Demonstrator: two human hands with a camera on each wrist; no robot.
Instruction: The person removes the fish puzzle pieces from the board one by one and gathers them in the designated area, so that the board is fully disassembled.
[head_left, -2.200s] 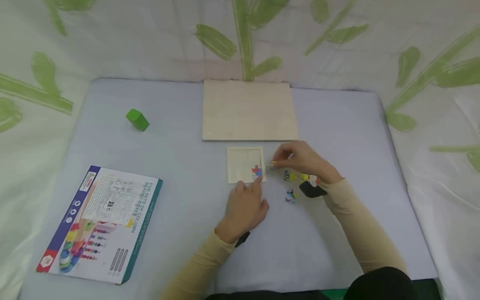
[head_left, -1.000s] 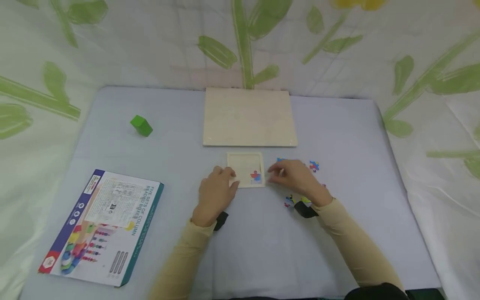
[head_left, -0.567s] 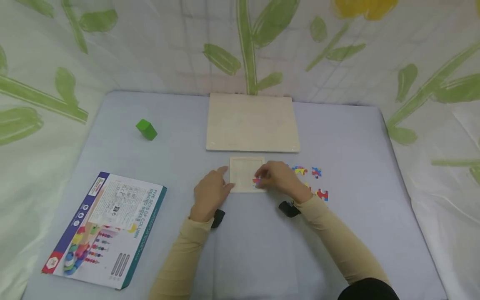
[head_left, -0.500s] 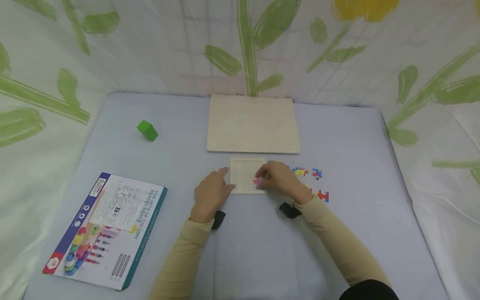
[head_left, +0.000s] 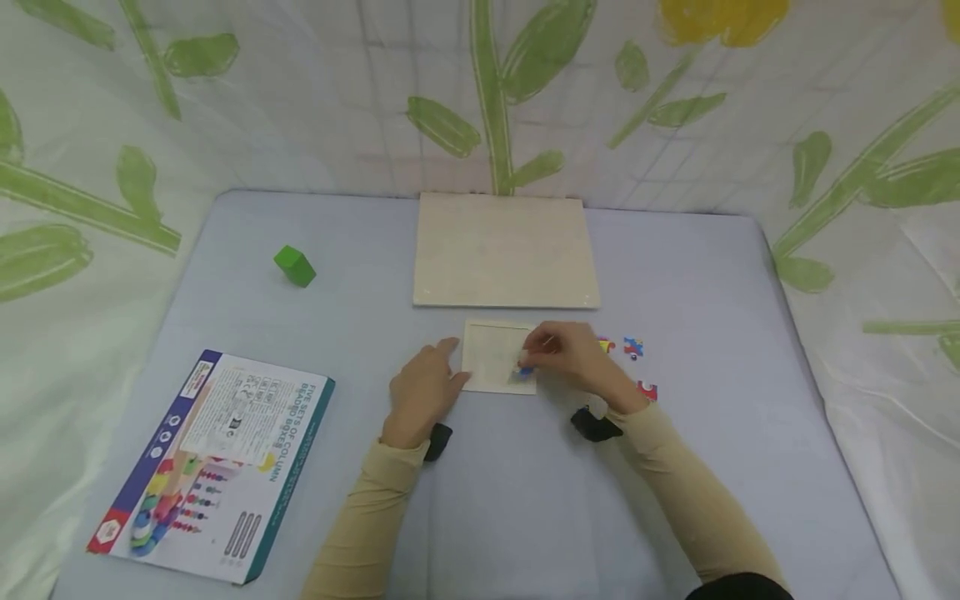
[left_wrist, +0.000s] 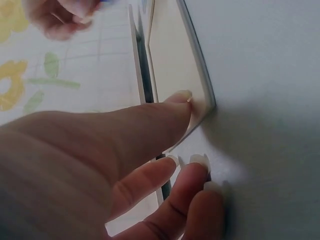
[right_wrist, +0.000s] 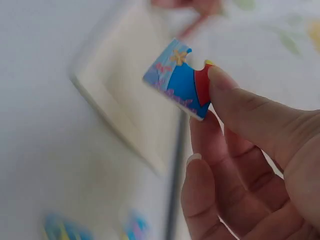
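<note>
My right hand [head_left: 566, 354] pinches a jigsaw piece [right_wrist: 177, 80] between thumb and fingertips, over the right side of a small pale wooden puzzle tray [head_left: 491, 387]. The piece has a straight-edged corner and shows blue, red and an orange starfish. In the right wrist view it hangs tilted, with the blurred tray behind it. My left hand [head_left: 420, 392] lies at the tray's left edge, index finger stretched out along it. Seen from the left wrist, the thumb [left_wrist: 172, 112] touches the tray's corner, while the other fingers bend loosely beside it.
Loose jigsaw pieces [head_left: 633, 347] lie right of the tray, some hidden behind my right hand. A larger wooden board [head_left: 506, 250] stands just beyond the tray. A green block [head_left: 295, 266] is at the back left, and a printed box [head_left: 213, 467] lies at the left.
My right hand reached into the tray's near right corner and now has the jigsaw piece from there lifted in its fingers. My left hand moved from that corner to the left edge; the tray turned slightly.
</note>
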